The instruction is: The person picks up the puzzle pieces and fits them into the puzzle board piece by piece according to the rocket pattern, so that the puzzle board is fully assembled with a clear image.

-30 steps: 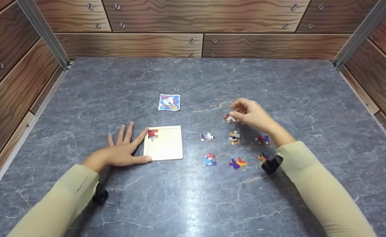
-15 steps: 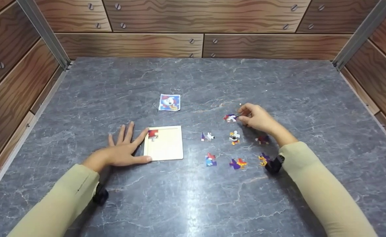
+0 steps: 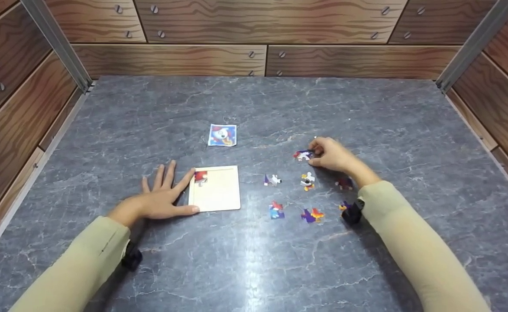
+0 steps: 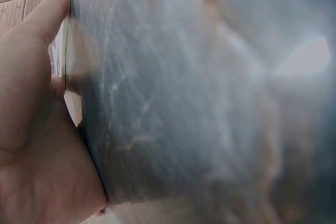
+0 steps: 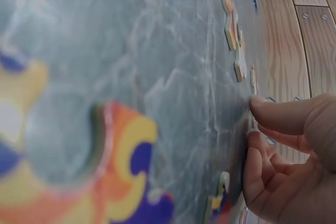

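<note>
My left hand lies spread on the table, its thumb and index finger resting against the left edge of a pale wooden puzzle tray. One red-and-white jigsaw piece sits in the tray's upper left corner. In the head view my right hand pinches the right side of a red, white and purple jigsaw piece, low over the table. Thumb and index finger also show close together at a thin piece edge in the right wrist view; the hand hides most of that piece. The left wrist view shows the left thumb along the tray edge.
Several loose jigsaw pieces lie right of the tray, among them a white-and-purple one, a white-and-orange one and a purple-and-orange one. A small picture card lies behind the tray. Wood-patterned walls border the table.
My right hand has shifted right and then slightly back left, its fingers closing at the right side of the red, white and purple piece. The left hand and tray stay put.
</note>
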`<state>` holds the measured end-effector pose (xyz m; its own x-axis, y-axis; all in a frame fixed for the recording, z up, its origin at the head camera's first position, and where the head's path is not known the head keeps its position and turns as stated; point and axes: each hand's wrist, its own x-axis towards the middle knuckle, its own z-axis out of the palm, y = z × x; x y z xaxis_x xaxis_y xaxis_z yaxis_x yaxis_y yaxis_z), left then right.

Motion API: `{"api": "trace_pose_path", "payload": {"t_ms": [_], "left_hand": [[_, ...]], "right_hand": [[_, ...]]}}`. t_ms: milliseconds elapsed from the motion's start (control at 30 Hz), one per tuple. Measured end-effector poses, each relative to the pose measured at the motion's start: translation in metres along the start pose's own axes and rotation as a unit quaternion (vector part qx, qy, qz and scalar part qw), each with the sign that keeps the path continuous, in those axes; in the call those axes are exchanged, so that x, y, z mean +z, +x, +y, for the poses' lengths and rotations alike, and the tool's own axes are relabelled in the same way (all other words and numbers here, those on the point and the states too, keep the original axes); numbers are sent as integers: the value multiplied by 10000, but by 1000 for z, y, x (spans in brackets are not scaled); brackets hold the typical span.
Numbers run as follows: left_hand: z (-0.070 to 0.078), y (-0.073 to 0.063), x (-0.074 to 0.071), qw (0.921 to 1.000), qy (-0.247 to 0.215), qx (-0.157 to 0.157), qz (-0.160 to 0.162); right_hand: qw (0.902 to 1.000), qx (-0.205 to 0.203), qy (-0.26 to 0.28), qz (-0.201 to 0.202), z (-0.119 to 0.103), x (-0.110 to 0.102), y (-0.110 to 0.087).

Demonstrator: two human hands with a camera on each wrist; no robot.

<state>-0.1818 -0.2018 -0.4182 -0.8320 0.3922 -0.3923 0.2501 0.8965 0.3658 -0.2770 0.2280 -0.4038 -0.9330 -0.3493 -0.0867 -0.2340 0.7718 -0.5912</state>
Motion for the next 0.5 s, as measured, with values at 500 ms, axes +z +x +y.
{"api": "trace_pose_path", "payload": {"t_ms": [500], "left_hand": [[0, 0, 0, 10000, -36, -41, -51]], "right_hand": [[9997, -132, -195, -82, 0, 1, 5]]}}
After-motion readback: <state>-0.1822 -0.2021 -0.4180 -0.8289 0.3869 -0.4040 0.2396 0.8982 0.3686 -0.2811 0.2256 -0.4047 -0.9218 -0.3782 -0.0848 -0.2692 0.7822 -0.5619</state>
